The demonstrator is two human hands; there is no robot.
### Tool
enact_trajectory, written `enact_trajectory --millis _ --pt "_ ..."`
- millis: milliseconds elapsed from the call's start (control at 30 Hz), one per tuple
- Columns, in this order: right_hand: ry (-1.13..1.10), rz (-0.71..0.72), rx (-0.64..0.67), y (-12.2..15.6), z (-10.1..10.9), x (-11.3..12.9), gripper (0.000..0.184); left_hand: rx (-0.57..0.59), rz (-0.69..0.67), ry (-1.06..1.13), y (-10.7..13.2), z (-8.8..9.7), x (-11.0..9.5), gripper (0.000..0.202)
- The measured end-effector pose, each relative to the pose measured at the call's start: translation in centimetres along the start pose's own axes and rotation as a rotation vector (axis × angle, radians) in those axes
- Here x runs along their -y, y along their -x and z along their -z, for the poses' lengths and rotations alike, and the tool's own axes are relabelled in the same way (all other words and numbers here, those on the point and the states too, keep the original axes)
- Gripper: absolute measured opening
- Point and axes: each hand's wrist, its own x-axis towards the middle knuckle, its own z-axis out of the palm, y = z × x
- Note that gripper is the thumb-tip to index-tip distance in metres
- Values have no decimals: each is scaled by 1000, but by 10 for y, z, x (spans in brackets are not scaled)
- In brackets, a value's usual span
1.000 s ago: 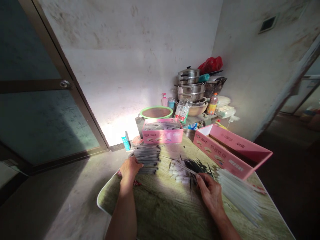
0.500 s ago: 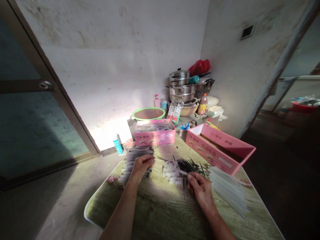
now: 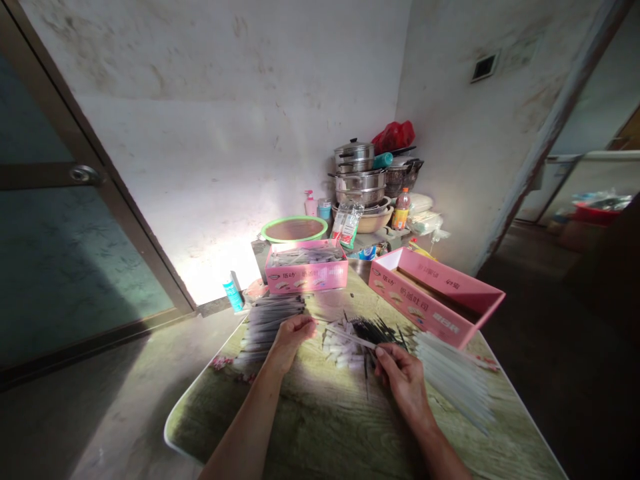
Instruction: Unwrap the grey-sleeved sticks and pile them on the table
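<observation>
My right hand (image 3: pixel 401 373) pinches a thin, pale translucent strip (image 3: pixel 353 337) that points left above the table. My left hand (image 3: pixel 295 333) has thumb and fingers pressed together near the strip's far end; what it holds, if anything, is too small to tell. Below the strip lie short whitish pieces (image 3: pixel 340 350) and a heap of thin black sticks (image 3: pixel 377 331). Beside my right hand is a fanned pile of long clear strips (image 3: pixel 455 380). Left of my left hand lies a row of greyish strips (image 3: pixel 267 327) with dark content.
Two pink boxes stand at the back: the left box (image 3: pixel 307 281) holds greyish strips, the right box (image 3: pixel 430 307) is angled. Behind are a green-rimmed basin (image 3: pixel 294 229), stacked pots (image 3: pixel 359 180) and a drink bottle (image 3: pixel 401 210). The wood-patterned table (image 3: pixel 320 427) has a rounded left corner.
My left hand has moved slightly right, towards the strip's end. My right hand keeps its pinch on the strip. The whole view has shifted a little.
</observation>
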Motion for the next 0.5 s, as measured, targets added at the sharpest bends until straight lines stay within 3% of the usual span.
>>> enact_trajectory --millis 500 --pt "57 41 23 -1 -1 -1 40 -33 -17 -68 4 -9 -10 21"
